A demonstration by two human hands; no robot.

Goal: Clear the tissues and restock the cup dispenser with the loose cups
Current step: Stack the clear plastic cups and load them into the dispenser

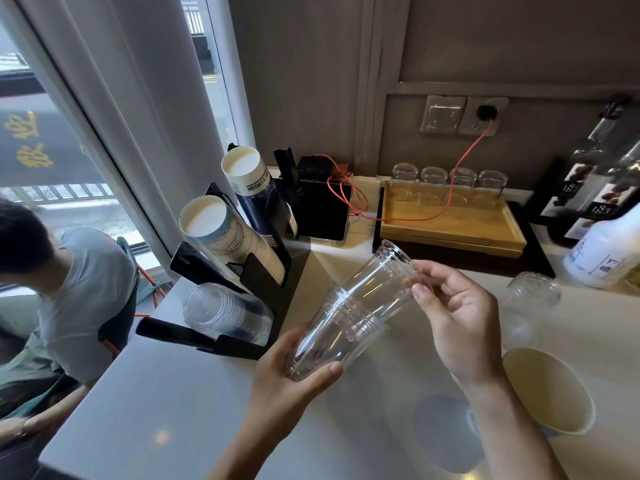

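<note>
I hold a short stack of clear plastic cups (pixel 353 310) tilted above the white counter, rim up toward the back. My left hand (pixel 287 379) grips the bottom end of the stack. My right hand (pixel 457 317) pinches the rim end with thumb and fingers. The black cup dispenser (pixel 263 282) stands to the left, with two rows of paper cups (pixel 221 233) and a lower row of clear cups (pixel 225 313). A loose paper cup (pixel 550 389) stands by my right wrist. No tissues are in view.
A wooden tray (pixel 450 230) with several upturned glass jars sits at the back, crossed by an orange cable (pixel 460 168). Another glass jar (pixel 530 299) stands right of my hand. A white bottle (pixel 606 254) is far right. A person sits beyond the counter's left edge.
</note>
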